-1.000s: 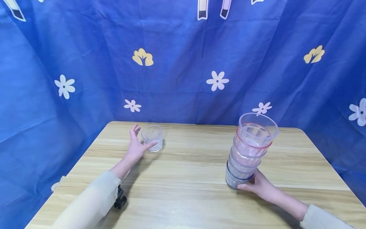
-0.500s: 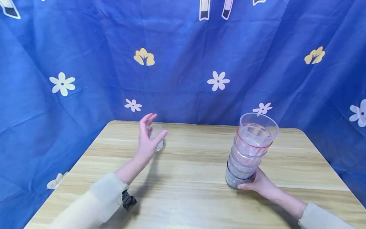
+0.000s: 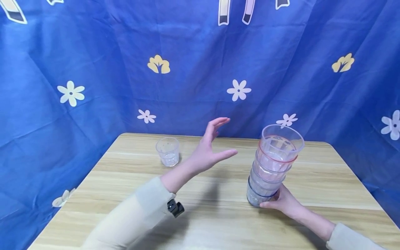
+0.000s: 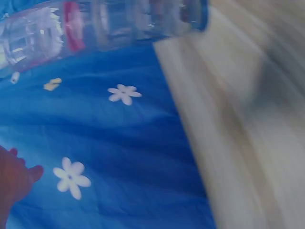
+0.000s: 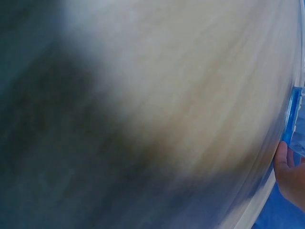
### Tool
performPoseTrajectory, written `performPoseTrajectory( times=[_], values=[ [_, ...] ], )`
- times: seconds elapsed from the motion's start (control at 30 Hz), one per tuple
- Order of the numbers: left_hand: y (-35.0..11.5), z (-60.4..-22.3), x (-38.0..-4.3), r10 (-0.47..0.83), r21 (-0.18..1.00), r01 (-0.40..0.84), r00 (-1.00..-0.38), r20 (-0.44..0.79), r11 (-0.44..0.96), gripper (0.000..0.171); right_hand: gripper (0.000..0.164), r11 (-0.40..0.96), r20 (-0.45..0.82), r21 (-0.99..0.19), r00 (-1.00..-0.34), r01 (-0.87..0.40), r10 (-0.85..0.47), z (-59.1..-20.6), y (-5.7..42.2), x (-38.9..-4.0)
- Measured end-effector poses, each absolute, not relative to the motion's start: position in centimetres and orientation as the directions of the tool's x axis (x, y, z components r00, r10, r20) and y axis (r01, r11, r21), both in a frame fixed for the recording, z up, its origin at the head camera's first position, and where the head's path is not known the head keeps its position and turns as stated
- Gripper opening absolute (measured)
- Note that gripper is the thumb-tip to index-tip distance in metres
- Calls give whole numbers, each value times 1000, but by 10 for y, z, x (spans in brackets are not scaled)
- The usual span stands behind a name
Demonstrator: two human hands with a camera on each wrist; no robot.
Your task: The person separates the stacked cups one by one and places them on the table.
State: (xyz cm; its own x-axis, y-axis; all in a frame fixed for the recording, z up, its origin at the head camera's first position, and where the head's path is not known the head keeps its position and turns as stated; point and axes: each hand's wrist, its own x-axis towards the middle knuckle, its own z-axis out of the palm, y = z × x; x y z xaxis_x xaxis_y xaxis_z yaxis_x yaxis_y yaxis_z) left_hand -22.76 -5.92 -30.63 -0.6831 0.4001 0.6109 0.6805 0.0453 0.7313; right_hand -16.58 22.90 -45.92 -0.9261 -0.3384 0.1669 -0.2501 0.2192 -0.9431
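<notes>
Clasping a cup stack (image 3: 272, 166) at its base with the right hand (image 3: 285, 202), and holding the left hand (image 3: 205, 153) spread in mid-air above the tabletop (image 3: 234, 229).
On the left, slanting up from lower left in a pale sleeve (image 3: 140, 210), with a black device (image 3: 175, 207) at the cuff; held between the cup stack and a lone clear cup (image 3: 168, 152), apart from both, with thumb pointing stackward and fingers arched above, widely parted from it. On the right, coming in low from the lower right, with thumb laid against the lowest cup below its blue rim and most fingers hidden behind. At the tabletop's right half, nested under a red rim and a topmost clear one; upright toward the far left, in the lone cup's case.
</notes>
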Motion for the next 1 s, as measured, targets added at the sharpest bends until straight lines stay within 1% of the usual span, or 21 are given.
performPoseTrajectory(
  times=[0.2,0.4,0.5,0.57,0.73,0.8,1.0],
  values=[
    [-28,-290,-232,464,730,681,-667,583,62,82,72,246,150,-941,-938,-233,-313,-459,228,-164],
    [-4,-286,-234,591,750,659,-626,508,54,85,72,264,150,-936,-941,-234,-303,-459,228,-163],
    [5,-288,-235,643,779,626,-608,465,29,86,73,273,140,-936,-944,-225,-298,-458,229,-164],
    [10,-290,-236,668,800,600,-590,454,-14,87,73,281,128,-936,-948,-213,-293,-458,229,-164],
    [20,-294,-237,696,817,561,-533,481,-135,87,74,297,105,-935,-950,-195,-294,-456,229,-164],
    [23,-295,-237,697,817,556,-526,487,-152,85,73,300,105,-934,-950,-196,-294,-456,229,-163],
    [25,-295,-237,698,828,539,-533,478,-155,82,72,300,119,-932,-952,-205,-282,-457,229,-163]
  ],
)
